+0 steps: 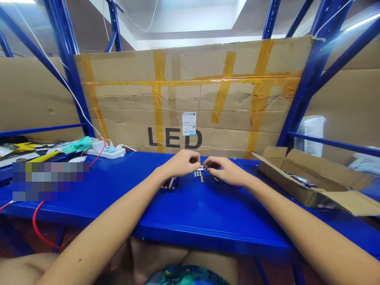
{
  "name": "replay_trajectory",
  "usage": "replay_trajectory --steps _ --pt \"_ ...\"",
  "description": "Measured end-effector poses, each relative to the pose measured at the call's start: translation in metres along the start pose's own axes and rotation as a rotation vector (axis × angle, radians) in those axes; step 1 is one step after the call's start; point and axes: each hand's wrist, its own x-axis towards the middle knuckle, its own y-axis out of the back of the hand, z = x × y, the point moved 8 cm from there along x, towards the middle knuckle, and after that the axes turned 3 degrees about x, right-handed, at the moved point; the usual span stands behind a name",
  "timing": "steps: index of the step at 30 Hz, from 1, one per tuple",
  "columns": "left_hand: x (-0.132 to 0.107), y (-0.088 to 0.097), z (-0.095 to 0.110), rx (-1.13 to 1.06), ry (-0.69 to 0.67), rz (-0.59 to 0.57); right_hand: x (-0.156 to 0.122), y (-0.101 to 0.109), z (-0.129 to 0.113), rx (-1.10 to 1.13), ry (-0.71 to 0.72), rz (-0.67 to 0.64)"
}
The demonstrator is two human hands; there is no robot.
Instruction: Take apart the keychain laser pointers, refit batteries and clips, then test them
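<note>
Both my arms reach forward over a blue metal bench (190, 213). My left hand (183, 161) and my right hand (223, 169) meet at the middle of the bench, fingers pinched together on a small metallic part (203, 168) between them. Just below the fingertips lies a cluster of several small silvery round pieces (198, 175). A few thin dark rods (170, 183) lie side by side under my left wrist. Something thin and dark lies under my right hand, mostly hidden.
A taped cardboard sheet marked LED (190, 99) stands behind the bench. An open cardboard box (308, 178) sits at right. At left are a white power strip (108, 151), a red wire (37, 221) and assorted tools. Blue rack uprights (308, 79) flank the bench.
</note>
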Motion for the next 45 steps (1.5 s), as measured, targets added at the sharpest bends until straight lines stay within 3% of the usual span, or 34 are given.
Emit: replay_trajectory --steps 5,19,24,29,37,45 --pt "0.001 -0.004 0.004 -0.050 -0.044 0.035 0.002 0.002 -0.004 -0.041 0.076 0.034" --pt "0.000 -0.004 -0.001 -0.167 0.019 0.040 -0.005 0.011 -0.021 -0.229 0.229 0.246" --pt "-0.002 -0.009 -0.005 -0.226 0.019 0.036 -0.007 0.009 -0.027 -0.229 0.308 0.204" --pt "-0.003 -0.009 0.001 -0.152 -0.062 0.055 -0.007 0.004 -0.026 -0.250 0.286 0.146" --pt "-0.004 -0.009 0.008 -0.069 -0.136 0.059 -0.009 0.013 -0.028 -0.203 0.256 0.249" --pt "-0.006 -0.005 0.016 0.022 -0.205 0.099 -0.009 0.010 -0.029 -0.189 0.263 0.182"
